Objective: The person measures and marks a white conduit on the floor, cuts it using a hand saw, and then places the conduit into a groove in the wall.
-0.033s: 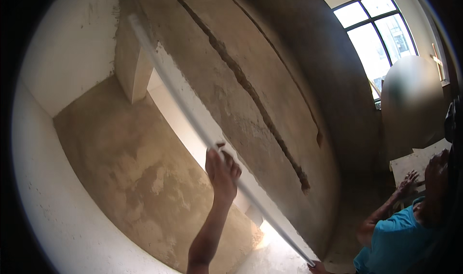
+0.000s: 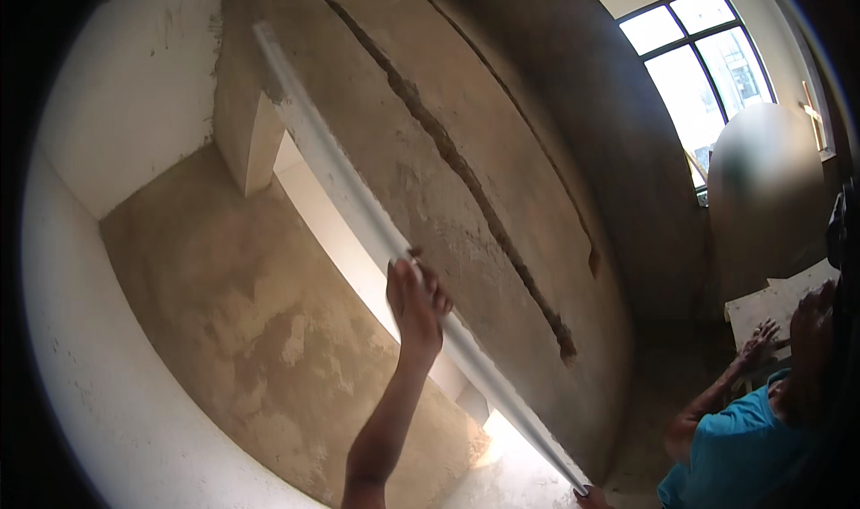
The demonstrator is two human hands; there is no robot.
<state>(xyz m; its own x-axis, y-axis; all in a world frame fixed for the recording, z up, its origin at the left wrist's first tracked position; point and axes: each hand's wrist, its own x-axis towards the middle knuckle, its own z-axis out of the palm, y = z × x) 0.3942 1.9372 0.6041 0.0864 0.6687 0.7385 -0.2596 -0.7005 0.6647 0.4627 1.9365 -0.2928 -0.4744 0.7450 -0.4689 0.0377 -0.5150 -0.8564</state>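
My left hand point(image 2: 417, 307) reaches up with its fingers wrapped round a long, pale grey straight bar point(image 2: 339, 155), like a plasterer's straightedge. The bar slants from upper left to lower right, along the edge of a brownish plastered wall point(image 2: 448, 231) beside an opening. At the lower edge, my right hand point(image 2: 591, 497) is closed on the bar's lower end; most of that hand is cut off by the frame. Whether the bar touches the wall along its full length, I cannot tell.
Two rough grooves, one a long channel point(image 2: 466, 173), run down the wall. At the right a person in a blue shirt point(image 2: 739, 442) stands with hands near a pale board point(image 2: 752, 316). Behind them is a dark-framed window point(image 2: 699, 61). White wall point(image 2: 143, 366) curves along the left.
The bar's upper part has shifted slightly right, over the white strip at the wall's edge. My left hand has risen a little with it. My right hand stays nearly in place.
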